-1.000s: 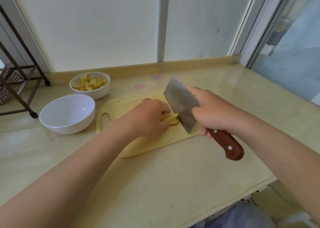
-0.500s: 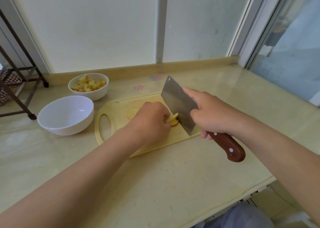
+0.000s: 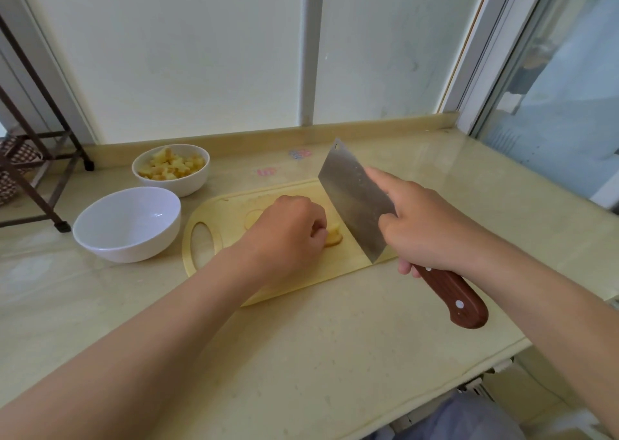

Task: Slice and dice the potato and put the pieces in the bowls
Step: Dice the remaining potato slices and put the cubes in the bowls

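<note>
Head view: right hand [image 3: 432, 228] grips cleaver [image 3: 355, 198], now just right of potato [image 3: 334, 237]; left hand [image 3: 284, 235] holds it; another cut looks done.

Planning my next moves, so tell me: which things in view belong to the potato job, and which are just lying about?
In the job: cleaver in right hand, potato under left hand, cutting board, empty bowl, bowl of diced potato.
Lying about: metal rack, stickers on the counter.
</note>
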`<state>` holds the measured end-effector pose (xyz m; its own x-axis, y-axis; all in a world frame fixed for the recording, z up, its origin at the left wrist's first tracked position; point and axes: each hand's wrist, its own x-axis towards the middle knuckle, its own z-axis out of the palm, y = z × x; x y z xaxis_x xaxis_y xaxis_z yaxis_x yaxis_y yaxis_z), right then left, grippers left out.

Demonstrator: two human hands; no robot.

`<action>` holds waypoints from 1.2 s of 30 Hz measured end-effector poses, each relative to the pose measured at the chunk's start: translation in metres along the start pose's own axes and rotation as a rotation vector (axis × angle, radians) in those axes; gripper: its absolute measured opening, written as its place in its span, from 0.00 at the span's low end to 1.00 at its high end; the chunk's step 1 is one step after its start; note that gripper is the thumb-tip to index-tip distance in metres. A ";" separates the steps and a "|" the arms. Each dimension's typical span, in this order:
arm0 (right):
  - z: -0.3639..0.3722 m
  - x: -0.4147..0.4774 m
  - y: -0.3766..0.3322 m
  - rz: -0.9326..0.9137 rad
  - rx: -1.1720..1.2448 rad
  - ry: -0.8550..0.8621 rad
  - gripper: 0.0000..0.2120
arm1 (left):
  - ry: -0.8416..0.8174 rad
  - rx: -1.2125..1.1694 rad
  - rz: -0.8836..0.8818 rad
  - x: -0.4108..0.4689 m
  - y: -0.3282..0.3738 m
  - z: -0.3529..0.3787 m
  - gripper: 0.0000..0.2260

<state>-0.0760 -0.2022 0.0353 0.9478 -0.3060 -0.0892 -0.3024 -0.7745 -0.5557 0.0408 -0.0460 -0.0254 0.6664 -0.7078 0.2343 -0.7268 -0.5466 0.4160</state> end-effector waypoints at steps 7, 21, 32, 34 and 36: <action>0.002 -0.016 -0.012 -0.028 -0.003 -0.026 0.37 | -0.016 -0.014 -0.012 0.001 -0.004 -0.005 0.05; 0.000 -0.031 -0.021 -0.008 -0.173 -0.168 0.37 | -0.033 0.011 0.027 0.003 -0.011 0.001 0.08; 0.014 0.025 -0.046 0.007 -0.176 -0.104 0.43 | -0.088 0.010 0.172 0.000 -0.023 -0.010 0.11; 0.010 0.019 -0.042 0.017 -0.152 -0.082 0.43 | -0.083 -0.033 0.195 -0.002 -0.029 -0.013 0.10; 0.007 0.011 -0.038 0.018 -0.130 -0.058 0.41 | -0.062 -0.072 0.212 -0.004 -0.032 -0.012 0.09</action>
<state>-0.0537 -0.1722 0.0499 0.9453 -0.2907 -0.1478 -0.3260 -0.8356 -0.4422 0.0637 -0.0205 -0.0290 0.4872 -0.8306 0.2697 -0.8341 -0.3510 0.4255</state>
